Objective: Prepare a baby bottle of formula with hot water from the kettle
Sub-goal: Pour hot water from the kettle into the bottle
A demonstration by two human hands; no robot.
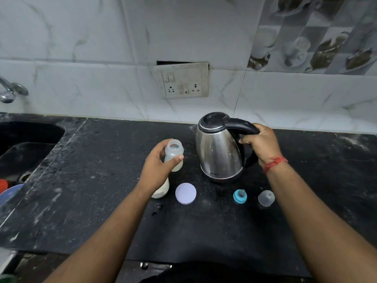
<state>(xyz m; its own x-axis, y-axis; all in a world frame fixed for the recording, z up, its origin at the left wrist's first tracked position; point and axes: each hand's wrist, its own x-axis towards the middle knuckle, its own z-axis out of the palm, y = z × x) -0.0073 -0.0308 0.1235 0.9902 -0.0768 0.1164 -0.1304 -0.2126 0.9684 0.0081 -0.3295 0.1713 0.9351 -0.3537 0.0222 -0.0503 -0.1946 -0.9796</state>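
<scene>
Left hand (158, 170) fingers wrapped around open baby bottle (173, 155), right hand (263, 145) clenched on kettle (219, 148) handle, kettle seemingly resting on dark surface (102, 190), bare room toward front edge

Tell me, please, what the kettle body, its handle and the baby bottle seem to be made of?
Kettle body: likely stainless steel, shiny with soft reflections. Handle: matte black, probably plastic. Baby bottle: translucent, cloudy plastic by its look; the inside shows through the open neck.
</scene>
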